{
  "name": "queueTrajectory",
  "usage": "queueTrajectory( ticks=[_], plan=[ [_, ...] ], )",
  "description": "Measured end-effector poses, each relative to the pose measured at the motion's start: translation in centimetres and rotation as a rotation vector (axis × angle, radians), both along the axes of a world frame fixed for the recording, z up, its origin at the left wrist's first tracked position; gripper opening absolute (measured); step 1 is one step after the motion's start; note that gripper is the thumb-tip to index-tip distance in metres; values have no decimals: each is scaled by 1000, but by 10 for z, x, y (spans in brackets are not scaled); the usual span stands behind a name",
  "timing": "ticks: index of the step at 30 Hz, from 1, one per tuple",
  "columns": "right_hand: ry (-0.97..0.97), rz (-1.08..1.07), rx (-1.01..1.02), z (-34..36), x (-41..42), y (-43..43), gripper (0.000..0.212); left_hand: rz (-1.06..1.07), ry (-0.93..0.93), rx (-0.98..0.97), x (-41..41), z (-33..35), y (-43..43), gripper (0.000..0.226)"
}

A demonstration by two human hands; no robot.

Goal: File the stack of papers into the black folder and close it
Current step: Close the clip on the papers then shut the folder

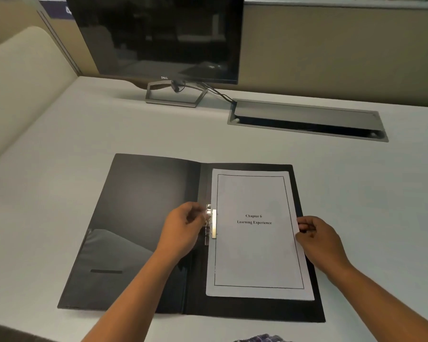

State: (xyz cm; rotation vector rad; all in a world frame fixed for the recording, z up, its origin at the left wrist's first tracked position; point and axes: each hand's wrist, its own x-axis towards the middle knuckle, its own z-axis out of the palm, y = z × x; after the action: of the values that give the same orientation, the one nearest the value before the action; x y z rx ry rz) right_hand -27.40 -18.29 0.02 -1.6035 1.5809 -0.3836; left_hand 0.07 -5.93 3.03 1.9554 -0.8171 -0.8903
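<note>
A black folder (139, 218) lies open flat on the desk. On its right half rests the stack of white papers (256, 253), top sheet reading "Chapter 6 Learning Experience". A metal clip (212, 219) stands at the stack's left edge by the spine. My left hand (184, 224) pinches the clip's lever. My right hand (318, 239) grips the stack's right edge, thumb on top and fingers underneath.
A dark monitor (158, 38) on a stand sits at the back of the white desk (59, 134). A cable hatch (307, 120) is set into the desk at the back right. Beige partitions wall the left and rear.
</note>
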Motion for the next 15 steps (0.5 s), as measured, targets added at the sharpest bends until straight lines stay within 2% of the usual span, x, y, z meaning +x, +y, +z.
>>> queueTrajectory(
  ticks=[5,8,15],
  plan=[
    [12,6,-31,-2,1,3,34,202,122,-23,-10,-5,14,13],
    [13,8,-31,-2,1,3,35,293,159,90,-15,-12,18,28],
    [30,26,-53,-4,0,4,37,243,-23,383,-16,-22,22,51]
  ],
)
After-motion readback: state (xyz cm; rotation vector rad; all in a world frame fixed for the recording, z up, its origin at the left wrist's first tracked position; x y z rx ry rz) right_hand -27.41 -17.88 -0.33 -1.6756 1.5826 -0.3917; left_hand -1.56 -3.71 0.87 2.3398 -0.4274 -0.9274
